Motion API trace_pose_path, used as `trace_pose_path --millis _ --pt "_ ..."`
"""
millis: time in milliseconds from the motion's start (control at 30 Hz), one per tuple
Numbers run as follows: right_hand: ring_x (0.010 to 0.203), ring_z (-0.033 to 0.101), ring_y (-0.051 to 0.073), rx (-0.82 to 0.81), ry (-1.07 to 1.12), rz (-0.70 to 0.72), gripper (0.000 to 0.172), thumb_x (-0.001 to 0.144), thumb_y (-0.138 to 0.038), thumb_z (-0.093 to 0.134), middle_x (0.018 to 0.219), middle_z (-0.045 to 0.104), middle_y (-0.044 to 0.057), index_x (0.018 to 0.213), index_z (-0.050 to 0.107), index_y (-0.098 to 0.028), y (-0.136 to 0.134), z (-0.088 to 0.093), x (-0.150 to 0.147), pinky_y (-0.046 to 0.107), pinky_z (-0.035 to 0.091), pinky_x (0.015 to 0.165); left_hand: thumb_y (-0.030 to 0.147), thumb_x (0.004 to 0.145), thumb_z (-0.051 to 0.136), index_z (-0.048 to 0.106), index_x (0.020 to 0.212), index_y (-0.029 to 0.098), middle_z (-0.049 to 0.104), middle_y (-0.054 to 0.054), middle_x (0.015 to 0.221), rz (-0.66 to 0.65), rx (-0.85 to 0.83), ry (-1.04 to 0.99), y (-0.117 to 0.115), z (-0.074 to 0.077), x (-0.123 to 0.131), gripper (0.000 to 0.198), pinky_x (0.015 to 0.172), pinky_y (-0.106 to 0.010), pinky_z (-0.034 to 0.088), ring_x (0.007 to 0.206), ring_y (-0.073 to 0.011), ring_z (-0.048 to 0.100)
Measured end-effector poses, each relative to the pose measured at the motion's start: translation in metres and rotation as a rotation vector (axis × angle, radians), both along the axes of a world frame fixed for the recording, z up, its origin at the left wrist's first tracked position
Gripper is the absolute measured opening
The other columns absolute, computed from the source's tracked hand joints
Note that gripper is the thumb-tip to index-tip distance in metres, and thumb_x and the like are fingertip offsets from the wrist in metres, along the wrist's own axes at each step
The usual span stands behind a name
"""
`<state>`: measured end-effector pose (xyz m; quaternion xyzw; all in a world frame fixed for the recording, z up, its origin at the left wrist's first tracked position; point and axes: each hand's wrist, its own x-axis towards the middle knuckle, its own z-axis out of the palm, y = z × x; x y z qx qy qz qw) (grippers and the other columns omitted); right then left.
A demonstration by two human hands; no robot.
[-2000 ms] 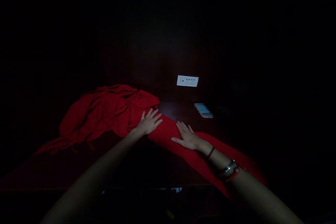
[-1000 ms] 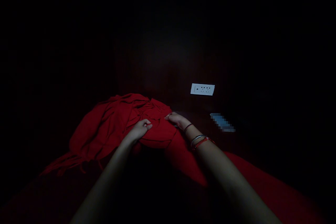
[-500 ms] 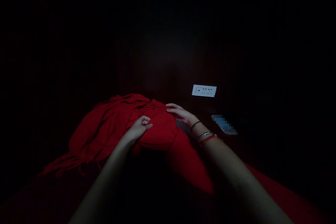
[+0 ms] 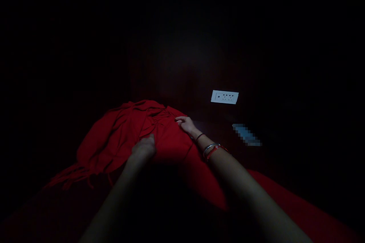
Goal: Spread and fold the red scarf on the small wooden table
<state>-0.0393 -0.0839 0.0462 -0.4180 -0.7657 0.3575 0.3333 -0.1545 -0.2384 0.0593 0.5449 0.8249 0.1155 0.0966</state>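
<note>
A red fringed scarf [image 4: 119,136] lies bunched on a dark table, with one long end trailing toward me at the lower right. My left hand [image 4: 144,147] is closed on a fold of the red cloth at the near edge of the heap. My right hand [image 4: 186,123] rests on the far right side of the same folded part, fingers curled over the cloth. Bracelets circle my right wrist. The room is very dark, so finer detail of the fingers is hard to read.
A white socket plate [image 4: 224,97] sits on the dark wall behind. A flat blurred object [image 4: 246,135], like a phone, lies on the table to the right of my right hand. The table edge near me is lost in shadow.
Two seconds ago both hands lay flat and spread on the stretched scarf. They have since folded the end back onto the heap and closed on it; the left hand now presses lower.
</note>
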Motion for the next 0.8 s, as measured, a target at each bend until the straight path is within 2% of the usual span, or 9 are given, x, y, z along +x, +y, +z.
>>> trace_pose_path --millis 67,133,200,233,333,433,567,667,800 --pt "0.088 0.054 0.011 0.026 -0.016 0.009 0.039 0.072 -0.005 0.037 0.098 0.06 0.004 0.106 0.053 -0.014 0.0 0.002 -0.003 0.024 0.041 0.079 0.022 0.066 0.052 0.048 0.095 0.016 0.053 -0.014 0.099 -0.127 0.164 0.138 0.0 0.001 0.013 0.03 0.074 -0.038 0.041 0.092 -0.0272 0.051" --pt "0.088 0.054 0.011 0.047 -0.047 0.034 0.038 0.074 -0.008 0.038 0.098 0.06 0.005 0.108 0.051 -0.013 -0.001 0.006 -0.001 0.025 0.041 0.079 0.025 0.067 0.052 0.05 0.092 0.018 0.051 -0.011 0.099 -0.388 0.262 0.194 0.002 -0.004 0.021 0.026 0.079 -0.034 0.039 0.094 -0.024 0.049" --pt "0.091 0.052 0.013 0.061 -0.082 0.052 0.038 0.074 -0.011 0.04 0.102 0.058 0.008 0.111 0.049 -0.011 -0.005 0.009 0.006 0.026 0.04 0.082 0.025 0.065 0.053 0.053 0.086 0.019 0.053 -0.007 0.094 -0.562 0.199 0.151 0.006 -0.014 0.023 0.021 0.079 -0.03 0.039 0.09 -0.0214 0.05" --pt "0.096 0.05 0.015 0.08 -0.106 0.051 0.039 0.074 -0.012 0.042 0.106 0.055 0.01 0.113 0.048 -0.01 -0.009 0.01 0.012 0.028 0.037 0.085 0.024 0.064 0.054 0.053 0.083 0.019 0.054 -0.007 0.091 -0.568 0.142 0.132 0.007 -0.018 0.021 0.02 0.077 -0.03 0.04 0.087 -0.021 0.051" --pt "0.112 0.035 0.02 0.276 -0.273 0.052 0.046 0.075 -0.02 0.045 0.122 0.041 0.012 0.12 0.04 -0.013 -0.023 0.009 0.032 0.036 0.028 0.094 0.025 0.059 0.058 0.054 0.082 0.019 0.054 -0.008 0.09 -0.446 -0.01 0.112 0.008 -0.025 0.012 0.023 0.072 -0.028 0.041 0.081 -0.0212 0.053" --pt "0.12 0.024 0.022 0.478 -0.485 0.181 0.05 0.077 -0.027 0.044 0.131 0.029 0.012 0.124 0.035 -0.015 -0.038 0.004 0.045 0.037 0.022 0.097 0.035 0.066 0.053 0.054 0.086 0.016 0.054 -0.012 0.095 -0.319 -0.028 0.122 0.006 -0.02 0.002 0.028 0.072 -0.029 0.041 0.084 -0.0228 0.054" --pt "0.118 0.03 0.021 0.301 -0.493 0.196 0.052 0.076 -0.025 0.045 0.128 0.034 0.014 0.125 0.034 -0.01 -0.04 -0.003 0.038 0.032 0.024 0.097 0.041 0.075 0.042 0.049 0.098 0.011 0.056 -0.018 0.098 -0.049 0.036 0.074 0.009 -0.014 -0.006 0.039 0.07 -0.032 0.041 0.09 -0.0263 0.054" --pt "0.109 0.042 0.017 0.135 -0.359 0.079 0.052 0.073 -0.017 0.047 0.122 0.043 0.011 0.123 0.033 -0.011 -0.028 -0.001 0.026 0.028 0.032 0.091 0.034 0.069 0.051 0.053 0.086 0.016 0.061 -0.011 0.09 -0.042 -0.002 -0.073 0.015 -0.016 -0.014 0.024 0.066 -0.026 0.042 0.083 -0.0214 0.057" --pt "0.097 0.05 0.016 0.098 -0.312 0.015 0.049 0.075 -0.014 0.042 0.114 0.047 0.01 0.123 0.032 -0.011 -0.019 0.005 0.018 0.028 0.04 0.082 0.029 0.075 0.041 0.055 0.08 0.017 0.063 -0.009 0.085 -0.038 0.053 -0.08 0.017 -0.016 -0.02 0.019 0.064 -0.027 0.042 0.078 -0.0194 0.058"
